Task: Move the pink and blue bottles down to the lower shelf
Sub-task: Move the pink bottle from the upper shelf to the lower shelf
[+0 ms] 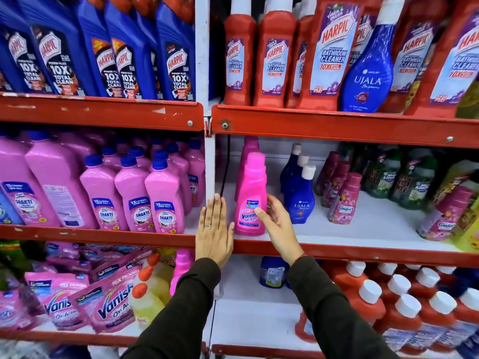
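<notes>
- Pink Vanish bottle (251, 195) stands upright at near edge of middle shelf (337, 252), right bay, just right of the white upright post (210, 161); long axis vertical, cap up, label facing out.
- More pink bottles (249, 149) of same kind lined up behind it, farther back.
- Blue Ujala bottles (298, 193) stand just right of the pink one, upright, white caps, in a row running back; a narrow gap separates front blue from front pink.
- Right hand (277, 226) is nearer: sits low at the bottle's right side, in that gap. Thumb tip on the label front, fingers curling round the right side/back. Hand open, half-cupped, not yet closed round the body, so nothing carried yet.
- Left hand (215, 229) is flat, fingers straight & together, pointing up, palm away from cam, just left of the bottle base. Thumb looks v. close to the bottle's lower left edge; can't tell if touching. Holds nothing.
- So bottle lies between the 2 hands, right hand higher on the body than left.
- Lower shelf (259, 320) directly below has bare white space, betw. yellow bottles (150, 296) on left & red bottles w/ white caps (383, 307) on right; a small blue-capped jar (273, 273) sits far back.
- Judgement: next move prob. needs right hand to close, lift clear of the red shelf lip, then come down & in.
</notes>
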`<state>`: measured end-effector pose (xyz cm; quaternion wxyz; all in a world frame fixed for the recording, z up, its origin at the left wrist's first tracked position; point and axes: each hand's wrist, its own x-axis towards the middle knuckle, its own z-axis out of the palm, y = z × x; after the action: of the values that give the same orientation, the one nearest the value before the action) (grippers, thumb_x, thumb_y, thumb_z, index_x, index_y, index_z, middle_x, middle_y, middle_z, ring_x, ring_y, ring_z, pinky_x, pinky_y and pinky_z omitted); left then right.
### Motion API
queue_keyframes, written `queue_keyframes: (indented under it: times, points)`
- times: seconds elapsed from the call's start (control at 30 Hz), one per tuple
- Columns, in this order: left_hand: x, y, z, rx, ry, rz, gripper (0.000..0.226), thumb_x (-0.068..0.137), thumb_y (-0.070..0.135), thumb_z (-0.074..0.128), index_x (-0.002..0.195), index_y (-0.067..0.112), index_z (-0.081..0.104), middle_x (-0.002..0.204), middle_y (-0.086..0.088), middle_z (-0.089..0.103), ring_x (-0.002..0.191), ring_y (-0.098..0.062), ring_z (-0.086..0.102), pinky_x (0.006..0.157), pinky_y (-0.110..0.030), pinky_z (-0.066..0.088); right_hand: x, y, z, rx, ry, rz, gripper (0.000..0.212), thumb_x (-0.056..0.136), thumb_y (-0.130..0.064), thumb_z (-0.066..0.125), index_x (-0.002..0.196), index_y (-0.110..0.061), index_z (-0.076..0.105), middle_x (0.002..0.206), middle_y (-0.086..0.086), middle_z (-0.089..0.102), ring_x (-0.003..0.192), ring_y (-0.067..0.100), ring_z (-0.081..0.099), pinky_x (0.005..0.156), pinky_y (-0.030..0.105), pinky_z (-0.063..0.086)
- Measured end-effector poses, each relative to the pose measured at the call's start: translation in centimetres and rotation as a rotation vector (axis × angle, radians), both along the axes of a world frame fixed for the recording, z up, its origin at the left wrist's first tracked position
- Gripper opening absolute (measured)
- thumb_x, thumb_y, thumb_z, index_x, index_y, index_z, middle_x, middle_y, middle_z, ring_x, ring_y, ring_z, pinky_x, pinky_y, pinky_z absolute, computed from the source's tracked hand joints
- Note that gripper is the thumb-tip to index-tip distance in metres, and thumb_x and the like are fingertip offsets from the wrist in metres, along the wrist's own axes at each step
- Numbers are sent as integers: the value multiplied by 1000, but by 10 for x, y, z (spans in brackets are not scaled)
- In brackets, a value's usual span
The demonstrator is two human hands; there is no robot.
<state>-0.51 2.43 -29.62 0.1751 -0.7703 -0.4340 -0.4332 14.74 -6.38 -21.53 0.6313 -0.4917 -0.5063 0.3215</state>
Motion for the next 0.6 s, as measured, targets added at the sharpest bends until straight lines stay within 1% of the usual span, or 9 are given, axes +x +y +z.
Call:
queue_keyframes:
  times: [0.07, 0.13, 0.2, 0.37, 0.5, 0.6]
  points:
    - [1, 1, -2, 7, 4, 1, 78, 102, 30, 32, 162, 6, -11, 171, -10, -23, 160, -21, -15, 130, -36, -6, 1, 2, -5, -4, 7, -9, 48, 96, -13, 60, 141, -11, 46, 130, 3, 64, 117, 11, 65, 94, 27, 56]
    - [2, 1, -1, 12, 5, 1, 78, 101, 30, 32, 162, 6, -10, 171, -11, -23, 160, -21, -15, 130, -37, -5, 2, 4, -8, -16, 12, -8, 47, 96, -13, 61, 140, -13, 47, 129, 2, 64, 115, 9, 65, 89, 24, 56]
    - [2, 2, -2, 15, 13, 6, 79, 101, 30, 33, 162, 5, -10, 171, -12, -22, 160, -22, -15, 130, -37, -4, 3, 6, -12, -35, 19, -4, 46, 96, -15, 60, 140, -16, 47, 130, 2, 63, 117, 11, 64, 87, 24, 56]
    - [1, 3, -3, 27, 19, 25, 79, 101, 30, 33, 162, 3, -9, 171, -14, -22, 160, -23, -14, 131, -37, -6, 5, 6, -17, -56, 37, 11, 48, 96, -18, 60, 142, -18, 45, 132, 3, 62, 116, 10, 65, 89, 27, 57]
    - [2, 3, -3, 28, 21, 38, 78, 101, 30, 32, 162, 3, -9, 171, -13, -23, 160, -23, -15, 130, -37, -7, 5, 7, -17, -58, 32, 29, 49, 97, -17, 59, 144, -16, 43, 132, 5, 62, 118, 13, 64, 90, 30, 57]
    - [2, 3, -2, 30, 26, 44, 78, 101, 31, 32, 161, 3, -9, 170, -14, -23, 160, -23, -16, 130, -37, -8, 5, 7, -18, -61, 29, 38, 49, 97, -18, 59, 144, -17, 42, 133, 4, 61, 118, 12, 64, 90, 29, 57]
